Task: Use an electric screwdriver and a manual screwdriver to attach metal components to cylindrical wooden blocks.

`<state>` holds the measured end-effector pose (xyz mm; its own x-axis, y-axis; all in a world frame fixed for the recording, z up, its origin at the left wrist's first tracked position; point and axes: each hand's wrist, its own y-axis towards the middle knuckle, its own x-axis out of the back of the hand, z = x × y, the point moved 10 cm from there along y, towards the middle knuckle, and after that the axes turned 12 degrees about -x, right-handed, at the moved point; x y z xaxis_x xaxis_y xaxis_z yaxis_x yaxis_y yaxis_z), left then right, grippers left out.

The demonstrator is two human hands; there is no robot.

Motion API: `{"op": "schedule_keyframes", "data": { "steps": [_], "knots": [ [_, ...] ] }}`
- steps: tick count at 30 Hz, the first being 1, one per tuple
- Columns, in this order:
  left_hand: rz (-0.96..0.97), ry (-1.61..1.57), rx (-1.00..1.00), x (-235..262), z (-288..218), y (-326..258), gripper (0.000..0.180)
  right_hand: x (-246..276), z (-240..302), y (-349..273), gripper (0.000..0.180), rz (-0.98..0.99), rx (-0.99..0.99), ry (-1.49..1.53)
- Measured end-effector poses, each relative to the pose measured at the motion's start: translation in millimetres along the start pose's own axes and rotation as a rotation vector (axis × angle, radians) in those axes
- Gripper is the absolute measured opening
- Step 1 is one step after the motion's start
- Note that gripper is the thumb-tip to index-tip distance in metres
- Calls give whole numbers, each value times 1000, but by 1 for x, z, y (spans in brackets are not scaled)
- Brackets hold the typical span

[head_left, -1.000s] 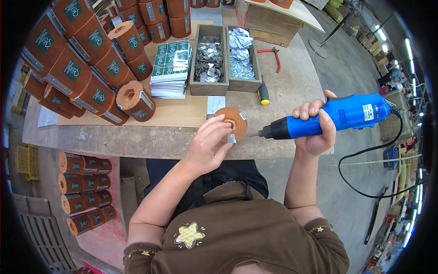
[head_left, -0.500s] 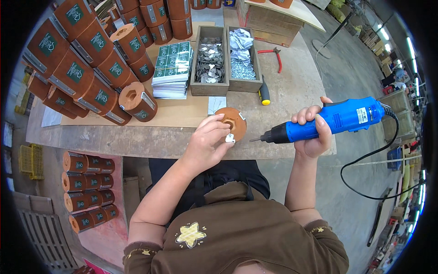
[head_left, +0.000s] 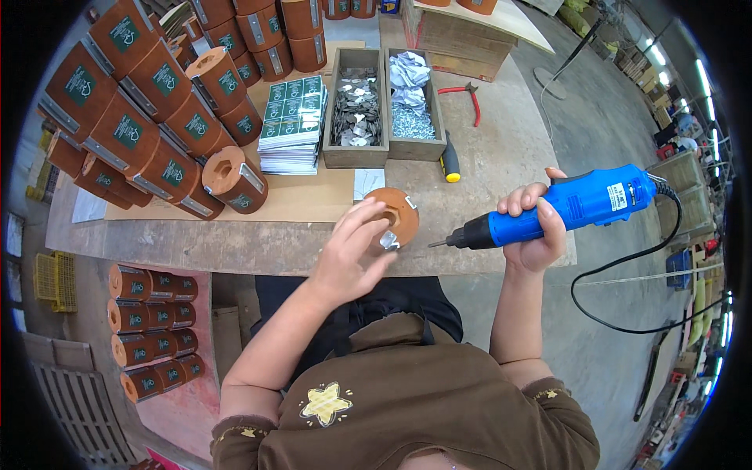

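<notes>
- Left hand (head_left: 346, 257), fingers parted, beside a brown cylinder (head_left: 405, 215); I can't tell whether they touch.
- Right hand (head_left: 540, 227) wrapped around a blue power driver (head_left: 583, 196), bit apart from the cylinder.
- Cylinder near the bench's (head_left: 501, 188) front edge; beyond it, two wooden boxes (head_left: 355, 159).

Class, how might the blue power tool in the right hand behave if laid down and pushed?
The blue power tool would probably roll slightly, given its rounded body, though its cord might drag. It likely feels heavier toward the thick end than the narrow black nose.
</notes>
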<state>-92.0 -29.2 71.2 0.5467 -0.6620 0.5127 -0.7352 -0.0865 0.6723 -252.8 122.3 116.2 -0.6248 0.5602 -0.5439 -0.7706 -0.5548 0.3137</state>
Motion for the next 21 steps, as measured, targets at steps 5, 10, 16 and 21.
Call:
{"op": "schedule_keyframes", "data": {
  "steps": [5,10,16,21],
  "knots": [
    [-225,301,-13,2,-8,-23,33,12,-6,-1,48,-61,-15,-29],
    [-300,311,-10,0,-8,-28,25,25,-16,-4,47,-140,-59,2],
    [-316,234,27,-2,-3,-30,18,33,-19,-5,47,-195,-53,-21],
    [-336,228,13,-5,-2,-31,17,35,-21,-6,49,-216,-52,-15]
  ]
}}
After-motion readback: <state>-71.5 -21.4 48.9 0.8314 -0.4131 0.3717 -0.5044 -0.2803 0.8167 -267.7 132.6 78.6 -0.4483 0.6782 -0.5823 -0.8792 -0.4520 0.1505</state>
